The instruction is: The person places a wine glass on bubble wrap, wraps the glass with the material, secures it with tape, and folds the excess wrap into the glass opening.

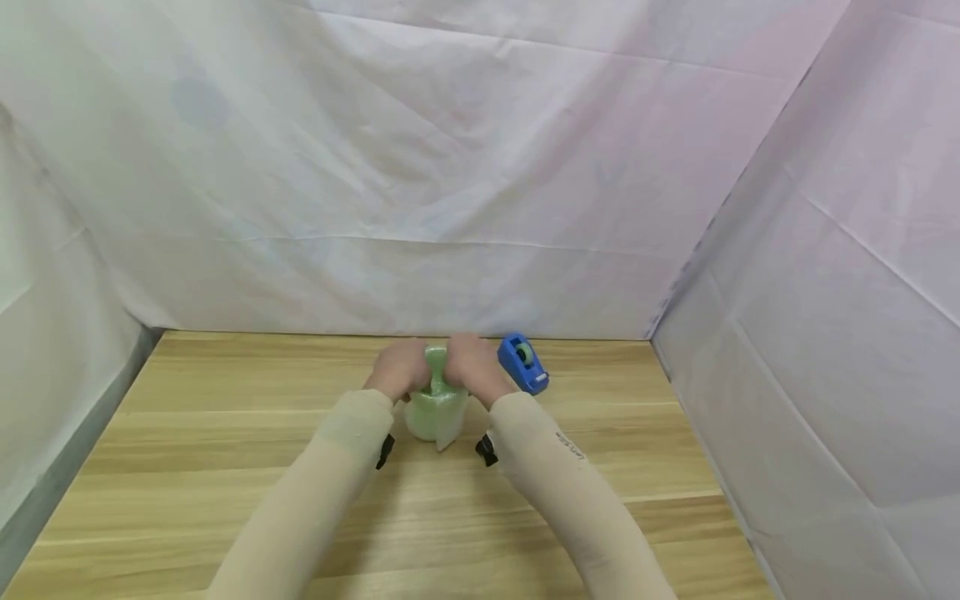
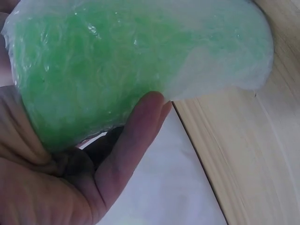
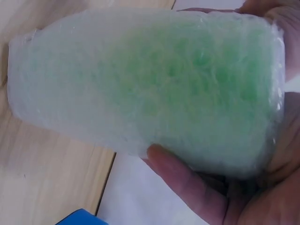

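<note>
A green object wrapped in bubble wrap, a bundle point(image 1: 437, 414) with a loose corner at its lower front, stands toward the back of the table. My left hand point(image 1: 400, 369) grips its upper part from the left, and my right hand point(image 1: 472, 365) grips it from the right. In the left wrist view, a finger point(image 2: 140, 124) curves along the side of the green bundle point(image 2: 103, 61). From the right wrist, the wrap point(image 3: 154, 79) looks cloudier, and a finger point(image 3: 180, 176) lies against its edge. The wrap blurs the shape inside.
Just right of the right hand, a blue tape dispenser point(image 1: 522, 364) with a roll of tape sits on the wooden table point(image 1: 247, 417). White cloth point(image 1: 420, 167) hangs along the table's back edge and both sides.
</note>
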Motion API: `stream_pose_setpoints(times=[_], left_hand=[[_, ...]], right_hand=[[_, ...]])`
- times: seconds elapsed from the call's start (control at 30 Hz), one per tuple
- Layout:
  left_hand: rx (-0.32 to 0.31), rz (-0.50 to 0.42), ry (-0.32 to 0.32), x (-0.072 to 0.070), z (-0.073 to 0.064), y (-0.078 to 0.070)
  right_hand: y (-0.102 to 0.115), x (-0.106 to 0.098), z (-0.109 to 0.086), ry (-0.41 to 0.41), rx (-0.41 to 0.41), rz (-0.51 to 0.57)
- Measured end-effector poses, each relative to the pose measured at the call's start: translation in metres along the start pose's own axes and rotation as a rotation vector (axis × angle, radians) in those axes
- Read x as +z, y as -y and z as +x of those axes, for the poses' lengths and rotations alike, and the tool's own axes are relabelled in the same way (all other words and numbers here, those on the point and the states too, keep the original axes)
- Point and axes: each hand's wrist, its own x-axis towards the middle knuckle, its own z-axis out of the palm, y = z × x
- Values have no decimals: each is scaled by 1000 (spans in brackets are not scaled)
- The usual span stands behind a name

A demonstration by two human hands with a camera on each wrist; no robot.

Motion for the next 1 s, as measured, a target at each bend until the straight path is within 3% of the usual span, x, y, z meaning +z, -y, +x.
stream_pose_setpoints(times=[0.1,0.23,0.4,0.67,0.8,1.0], left_hand=[[4,-46,12,1,0,3],[10,-185,34,1,0,11],[42,-295,56,0,1,20],[123,-543,154,-4,-2,35],[173,-592,192,-7,-6,39],[169,-651,190,-9,-12,48]], right_hand=[[-9,-4,-3,59,-57,131],[-21,-11,-9,143,-168,317],[-32,-14,-11,240,-228,451],[-41,-9,-11,279,-232,549],[-46,-6,-10,279,-242,584],[-49,-4,-10,271,-268,590]])
